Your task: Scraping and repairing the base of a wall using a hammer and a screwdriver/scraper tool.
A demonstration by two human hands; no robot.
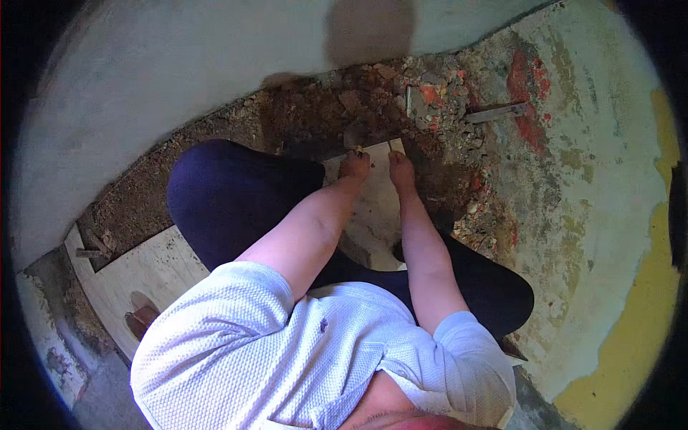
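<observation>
A pale stone slab (374, 204) lies between my bent legs, its far edge reaching the strip of broken ground. My left hand (354, 165) is closed over the slab near its far left corner. A small yellowish bit shows at its fingertips, too small to name, and a rounded dark-grey shape (356, 134) lies just beyond them. Close beside it, my right hand (402, 172) is closed near the slab's far right corner. A thin, short dark piece (390, 145) sticks out by its thumb; its kind is unclear.
Brown soil and rubble (315, 107) run along the foot of the plastered wall (193, 64). A flat narrow bar (496, 112) juts out on the right, near red-stained plaster (527, 100). Another pale slab (161, 261) lies at the left, with a brown shoe (142, 319) on it.
</observation>
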